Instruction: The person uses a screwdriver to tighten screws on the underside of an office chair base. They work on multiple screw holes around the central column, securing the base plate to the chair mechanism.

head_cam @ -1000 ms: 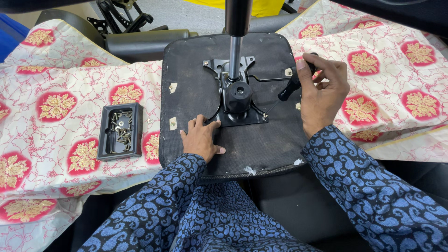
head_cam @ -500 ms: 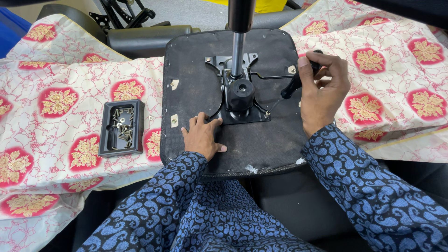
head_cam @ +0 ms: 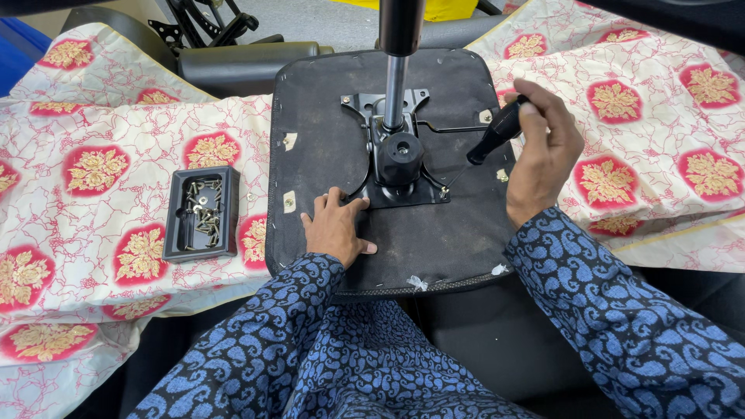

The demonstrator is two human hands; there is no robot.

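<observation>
An upturned black chair seat (head_cam: pixel 326 116) lies in front of me with a black metal mechanism plate (head_cam: pixel 397 167) and a gas-lift column (head_cam: pixel 397 70) standing up from its middle. My left hand (head_cam: pixel 335 226) rests flat on the seat underside, fingertips at the plate's near-left corner. A black-handled screwdriver (head_cam: pixel 490 138) is gripped in my right hand (head_cam: pixel 543 155); its thin shaft slants down to a screw at the plate's near-right corner (head_cam: pixel 444 190).
A small black tray (head_cam: pixel 203 213) with several screws lies left of the seat on a cream cloth with red floral medallions (head_cam: pixel 101 167). Black chair parts (head_cam: pixel 240 66) lie beyond the seat. My blue patterned sleeves fill the foreground.
My right hand has tilted the screwdriver so its tip now reaches the plate's near-right corner screw. My left hand stays put on the seat.
</observation>
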